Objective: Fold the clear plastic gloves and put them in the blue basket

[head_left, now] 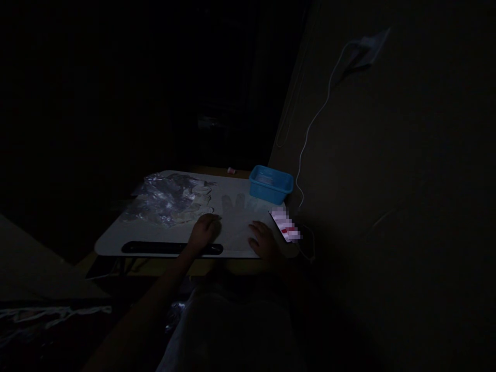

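Observation:
The scene is very dark. My left hand rests on the white folding table, fingers slightly bent and pointing forward right; nothing shows clearly in it. Its fingertips are beside several pale, crumpled, soft pieces whose kind I cannot make out. Clear crinkled plastic lies left of and partly over them. My right hand is near the front right edge, fingers apart and low over the tabletop, holding nothing visible. Just right of it lies a lit phone, its screen blurred out. Dim grey patches mark the tabletop between and beyond my hands.
A blue plastic basin stands at the table's back right corner. A white cable runs down the right wall from a socket towards the phone. A long black slot lines the front edge. Behind the table is a small red-and-white item.

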Tool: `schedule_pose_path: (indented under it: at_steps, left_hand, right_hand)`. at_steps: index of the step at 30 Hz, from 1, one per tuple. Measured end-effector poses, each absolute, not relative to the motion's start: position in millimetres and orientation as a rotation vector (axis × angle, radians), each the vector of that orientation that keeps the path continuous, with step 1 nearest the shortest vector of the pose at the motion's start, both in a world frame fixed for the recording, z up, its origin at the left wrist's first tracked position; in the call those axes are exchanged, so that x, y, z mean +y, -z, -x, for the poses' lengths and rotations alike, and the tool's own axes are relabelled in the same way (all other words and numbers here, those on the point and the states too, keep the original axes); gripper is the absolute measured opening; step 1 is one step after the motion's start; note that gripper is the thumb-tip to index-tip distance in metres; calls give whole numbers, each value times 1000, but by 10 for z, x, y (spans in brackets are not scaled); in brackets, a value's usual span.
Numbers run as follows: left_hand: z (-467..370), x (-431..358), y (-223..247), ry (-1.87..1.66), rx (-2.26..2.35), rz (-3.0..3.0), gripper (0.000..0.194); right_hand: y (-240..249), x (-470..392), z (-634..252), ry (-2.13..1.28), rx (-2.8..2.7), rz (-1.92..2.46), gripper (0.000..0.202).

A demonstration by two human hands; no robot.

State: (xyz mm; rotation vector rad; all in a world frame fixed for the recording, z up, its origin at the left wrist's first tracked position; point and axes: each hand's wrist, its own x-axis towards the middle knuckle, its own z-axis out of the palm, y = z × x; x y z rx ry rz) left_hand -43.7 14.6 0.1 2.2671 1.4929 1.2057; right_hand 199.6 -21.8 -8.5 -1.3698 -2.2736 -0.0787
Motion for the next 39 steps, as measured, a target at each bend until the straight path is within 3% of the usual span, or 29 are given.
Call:
schedule_pose_path:
  at_steps: [5, 11, 25, 31, 39]
  left_hand:
    - [466, 63, -106, -1148, 1933, -2100, 38]
    - [422, -40, -224, -714, 2324, -2108, 41]
    - [362, 71, -134, -525, 2099, -2500, 29]
    - [440, 188, -31, -820, 1769, -2491, 26]
    - [421, 343, 25, -1227, 1640, -2107, 43]
  right_hand:
    - [93, -222, -1995, 115, -2269, 1450, 45]
    - [55, -237, -1982, 108, -2234, 1473, 44]
    - [-7, -15, -1966, 106, -2112, 1596, 41]
    - [-47, -10, -1934, 108, -2133, 1630, 41]
    - [-71, -41, -1902, 125, -2170, 1643, 39]
